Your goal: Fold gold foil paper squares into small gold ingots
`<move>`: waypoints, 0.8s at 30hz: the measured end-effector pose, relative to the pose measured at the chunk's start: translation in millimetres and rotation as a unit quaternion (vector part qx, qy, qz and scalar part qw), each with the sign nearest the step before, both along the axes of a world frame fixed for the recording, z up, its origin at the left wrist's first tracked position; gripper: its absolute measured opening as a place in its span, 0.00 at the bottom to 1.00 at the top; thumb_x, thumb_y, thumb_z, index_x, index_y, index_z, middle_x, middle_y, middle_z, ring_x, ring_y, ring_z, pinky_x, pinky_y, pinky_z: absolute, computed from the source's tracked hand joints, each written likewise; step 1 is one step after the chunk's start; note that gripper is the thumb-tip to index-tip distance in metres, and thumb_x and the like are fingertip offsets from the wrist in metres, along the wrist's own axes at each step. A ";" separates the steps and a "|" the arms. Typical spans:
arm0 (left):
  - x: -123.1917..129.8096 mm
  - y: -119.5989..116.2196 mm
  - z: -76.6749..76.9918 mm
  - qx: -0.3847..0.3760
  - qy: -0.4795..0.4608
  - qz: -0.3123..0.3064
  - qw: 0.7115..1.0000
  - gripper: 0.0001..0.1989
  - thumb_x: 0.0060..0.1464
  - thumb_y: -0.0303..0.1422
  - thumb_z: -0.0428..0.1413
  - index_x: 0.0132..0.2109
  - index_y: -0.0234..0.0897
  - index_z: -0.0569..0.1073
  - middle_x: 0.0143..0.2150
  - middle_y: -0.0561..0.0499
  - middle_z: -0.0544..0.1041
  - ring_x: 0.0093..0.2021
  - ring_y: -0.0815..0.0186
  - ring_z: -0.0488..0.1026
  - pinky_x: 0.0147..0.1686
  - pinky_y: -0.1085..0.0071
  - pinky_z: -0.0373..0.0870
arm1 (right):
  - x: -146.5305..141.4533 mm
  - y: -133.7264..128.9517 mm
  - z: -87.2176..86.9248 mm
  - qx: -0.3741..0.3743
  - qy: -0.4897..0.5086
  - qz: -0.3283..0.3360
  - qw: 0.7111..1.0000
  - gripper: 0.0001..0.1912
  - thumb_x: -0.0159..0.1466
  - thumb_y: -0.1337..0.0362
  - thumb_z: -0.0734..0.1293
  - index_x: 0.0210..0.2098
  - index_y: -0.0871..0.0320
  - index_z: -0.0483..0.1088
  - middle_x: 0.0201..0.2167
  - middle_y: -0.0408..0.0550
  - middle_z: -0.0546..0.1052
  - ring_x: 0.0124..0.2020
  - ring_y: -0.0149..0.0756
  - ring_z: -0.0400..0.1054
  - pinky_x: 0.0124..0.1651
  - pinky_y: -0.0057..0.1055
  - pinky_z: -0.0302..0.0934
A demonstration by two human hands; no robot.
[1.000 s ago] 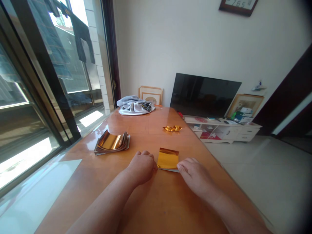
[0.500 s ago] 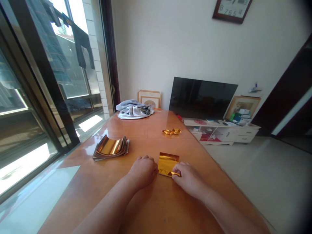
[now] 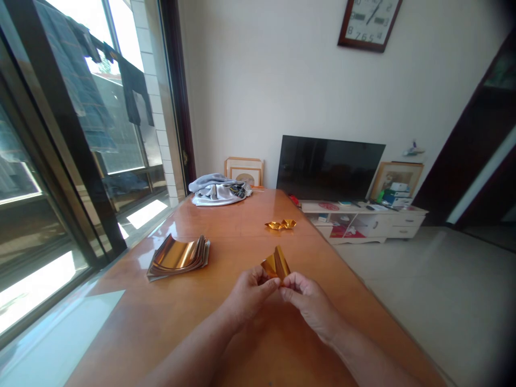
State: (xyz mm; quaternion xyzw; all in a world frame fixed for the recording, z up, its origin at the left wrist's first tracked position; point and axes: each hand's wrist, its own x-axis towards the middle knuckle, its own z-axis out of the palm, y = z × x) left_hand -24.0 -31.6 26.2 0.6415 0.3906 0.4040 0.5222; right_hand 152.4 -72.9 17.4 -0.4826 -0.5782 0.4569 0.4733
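Between my hands is a sheet of gold foil paper (image 3: pixel 276 262), bent and gathered at its near edge, its far part fanning upward. My left hand (image 3: pixel 256 290) pinches it from the left, thumb along the near edge. From the right, my right hand (image 3: pixel 305 295) pinches the same edge, the fingertips of both hands almost meeting. Farther along the table lie folded gold paper pieces (image 3: pixel 281 225). Left of my hands rests a curled stack of gold foil paper (image 3: pixel 179 255).
The glossy wooden table (image 3: pixel 226 231) runs away from me. A heap of grey and white cloth (image 3: pixel 220 191) lies at its far end. A pale sheet (image 3: pixel 68 333) covers the near left corner. Beyond stand a television (image 3: pixel 330 167) and a white cabinet (image 3: pixel 391 223).
The foil paper lay flat on the table with its near edge being folded; now it is lifted and bent between both hands. My hands have come closer together.
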 end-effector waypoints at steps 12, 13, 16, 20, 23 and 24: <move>-12.1 -13.5 24.5 0.324 0.412 0.081 0.848 0.08 0.63 0.34 0.48 0.42 0.42 0.72 0.39 0.50 0.77 0.39 0.61 0.72 0.38 0.66 0.61 | 0.3 -14.7 28.5 0.340 -0.380 -0.182 0.841 0.25 0.66 0.66 0.64 0.62 0.54 0.63 0.57 0.55 0.70 0.58 0.47 0.63 0.61 0.45 0.58; -12.6 -15.2 29.2 0.355 0.440 0.071 0.822 0.09 0.64 0.34 0.48 0.42 0.42 0.72 0.39 0.49 0.77 0.39 0.60 0.72 0.39 0.64 0.61 | -0.7 -17.0 33.6 0.347 -0.413 -0.176 0.823 0.25 0.66 0.66 0.64 0.63 0.53 0.63 0.58 0.55 0.70 0.58 0.48 0.62 0.62 0.46 0.57; -11.9 -18.2 37.5 0.403 0.483 0.060 0.775 0.11 0.66 0.34 0.46 0.40 0.42 0.73 0.38 0.47 0.76 0.40 0.59 0.70 0.41 0.61 0.60 | -2.0 -21.0 44.7 0.332 -0.486 -0.143 0.796 0.18 0.67 0.67 0.63 0.55 0.51 0.71 0.51 0.52 0.75 0.51 0.48 0.65 0.55 0.44 0.59; -11.6 -16.9 35.5 0.397 0.475 0.074 0.782 0.10 0.65 0.35 0.48 0.43 0.42 0.73 0.40 0.48 0.76 0.41 0.58 0.69 0.42 0.60 0.60 | 1.8 -19.7 47.2 0.292 -0.517 -0.131 0.794 0.11 0.68 0.68 0.61 0.40 0.51 0.76 0.39 0.50 0.76 0.42 0.43 0.68 0.45 0.37 0.60; -14.0 -13.2 30.6 0.366 0.449 0.094 0.810 0.07 0.64 0.34 0.50 0.43 0.42 0.73 0.41 0.48 0.76 0.42 0.59 0.69 0.42 0.62 0.60 | 6.9 -15.3 41.5 0.281 -0.477 -0.124 0.824 0.11 0.67 0.69 0.60 0.41 0.52 0.74 0.38 0.48 0.75 0.39 0.38 0.70 0.42 0.33 0.63; -15.0 -12.1 29.6 0.360 0.443 0.101 0.815 0.07 0.63 0.33 0.50 0.42 0.42 0.73 0.41 0.49 0.75 0.42 0.59 0.69 0.42 0.63 0.61 | 8.6 -13.4 38.6 0.281 -0.456 -0.120 0.836 0.11 0.67 0.70 0.60 0.41 0.52 0.73 0.39 0.48 0.76 0.38 0.37 0.71 0.43 0.32 0.64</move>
